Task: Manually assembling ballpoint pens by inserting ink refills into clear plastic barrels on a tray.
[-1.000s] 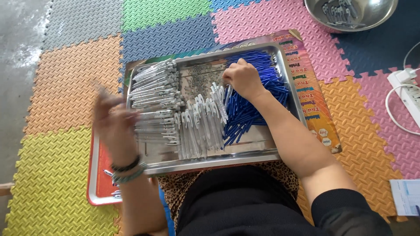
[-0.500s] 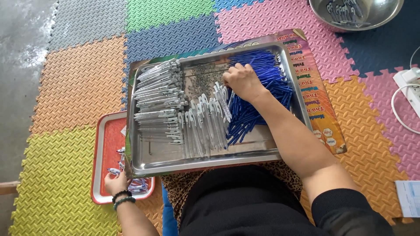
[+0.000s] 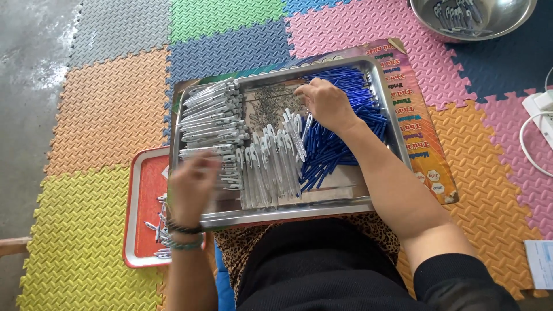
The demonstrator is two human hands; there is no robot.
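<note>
Sorting Pen Parts in a Steel Tray

Sitting on the floor, a person works over a steel tray (image 3: 380,144) that rests across the lap. The right hand (image 3: 328,103) is curled, palm down, fingers bent narrow over a patch of small dark metal bits (image 3: 268,103) at the tray's far middle; whether it pinches anything I cannot tell. Just beside that hand, on its right, lies a heap of blue pen barrels (image 3: 334,152). A row of white pen parts (image 3: 271,164) stands in the tray's middle, and a neat stack of more white barrels (image 3: 210,115) fills the left end.

The left hand (image 3: 193,187) is blurred, over the tray's near left corner, fingers loosely closed; what it holds, if anything, I cannot make out. Its wrist wears bracelets (image 3: 185,236). Under it, partly tucked below the steel tray, sits a red tray (image 3: 141,190) with a few small clips (image 3: 160,230).

Coloured foam mats (image 3: 103,109) cover the floor. A metal bowl (image 3: 507,17) stands at the far right.
</note>
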